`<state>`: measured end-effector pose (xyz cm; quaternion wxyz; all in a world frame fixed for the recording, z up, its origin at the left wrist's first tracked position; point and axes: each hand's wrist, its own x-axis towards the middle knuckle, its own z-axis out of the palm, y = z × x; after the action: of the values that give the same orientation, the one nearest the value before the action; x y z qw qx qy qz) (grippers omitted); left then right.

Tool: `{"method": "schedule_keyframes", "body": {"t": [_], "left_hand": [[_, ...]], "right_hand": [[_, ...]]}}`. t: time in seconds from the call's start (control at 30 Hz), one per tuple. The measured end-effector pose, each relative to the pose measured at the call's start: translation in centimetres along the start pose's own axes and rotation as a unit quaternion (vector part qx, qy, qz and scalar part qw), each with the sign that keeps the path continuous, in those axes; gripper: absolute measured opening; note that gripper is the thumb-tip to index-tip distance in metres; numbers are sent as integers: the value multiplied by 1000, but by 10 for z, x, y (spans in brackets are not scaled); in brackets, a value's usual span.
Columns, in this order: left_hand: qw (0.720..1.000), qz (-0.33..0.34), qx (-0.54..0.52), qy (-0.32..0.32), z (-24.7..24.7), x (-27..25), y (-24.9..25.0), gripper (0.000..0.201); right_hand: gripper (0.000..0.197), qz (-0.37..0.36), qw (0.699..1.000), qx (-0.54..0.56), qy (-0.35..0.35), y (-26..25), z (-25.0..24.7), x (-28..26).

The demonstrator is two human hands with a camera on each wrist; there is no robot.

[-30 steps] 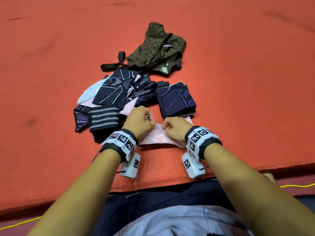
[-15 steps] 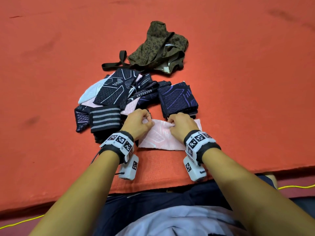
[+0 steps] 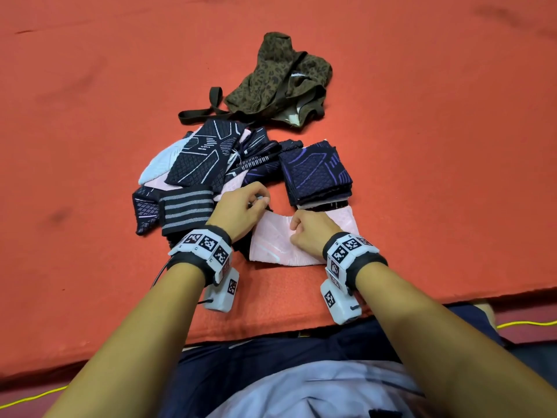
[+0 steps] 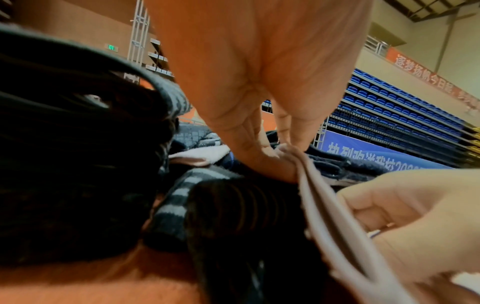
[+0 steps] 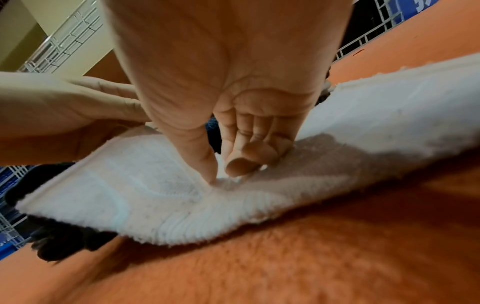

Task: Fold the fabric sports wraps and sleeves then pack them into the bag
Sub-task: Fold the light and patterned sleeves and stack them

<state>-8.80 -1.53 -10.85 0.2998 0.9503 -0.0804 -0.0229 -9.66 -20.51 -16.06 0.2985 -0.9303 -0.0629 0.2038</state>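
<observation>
A pale pink sleeve lies on the orange mat just in front of me. My left hand pinches its far left corner and holds that edge up; in the left wrist view the left hand has the thin pink sleeve edge between thumb and finger. My right hand is curled on the sleeve's middle. In the right wrist view the right hand pinches a fold of the sleeve between thumb and fingers. The olive spotted bag lies slumped farther back with its mouth towards me.
A folded stack of dark purple-patterned sleeves sits just beyond my right hand. A loose pile of dark, pink and light blue sleeves and a grey-striped wrap lie to the left. The bag's strap trails left. The mat's front edge runs near my lap.
My left hand has drawn the sleeve's far left corner outward and up. My right hand has slid from the far edge back to the sleeve's middle. The sleeve lies wider.
</observation>
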Motion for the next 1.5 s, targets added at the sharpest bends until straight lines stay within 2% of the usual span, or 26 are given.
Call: {"method": "schedule_keyframes", "body": {"t": [0.2,0.37,0.5,0.53,0.67,0.8,1.07,1.2,1.33,1.5], "left_hand": [[999,-3,-28,-40,-1,7,12,22],[998,0,-59,-30,14,14,30,13],[993,-11,-112,-38,27,15,36,8],[992,-14,-121,-38,30,15,36,9],[992,-14,-121,-44,36,12,34,14],[979,-43,-190,-67,40,6,30,15],[984,-48,-131,-114,48,2,31,24],[982,-36,-132,-129,55,1,35,29],[992,-5,-60,-112,58,2,34,26],[993,-8,-46,-107,64,4,29,21]], "right_hand": [[6,-10,998,49,26,-3,1,-2],[26,-17,993,114,24,4,-22,-7],[63,5,985,167,28,14,-28,-7],[68,14,981,192,28,14,-28,-8],[57,23,976,215,14,12,-35,-19],[28,19,997,72,9,18,-41,-20],[22,149,988,9,48,30,-49,-28],[13,178,982,-3,54,30,-51,-30],[12,205,978,25,16,30,-58,-32],[13,219,975,12,30,33,-57,-33]]}}
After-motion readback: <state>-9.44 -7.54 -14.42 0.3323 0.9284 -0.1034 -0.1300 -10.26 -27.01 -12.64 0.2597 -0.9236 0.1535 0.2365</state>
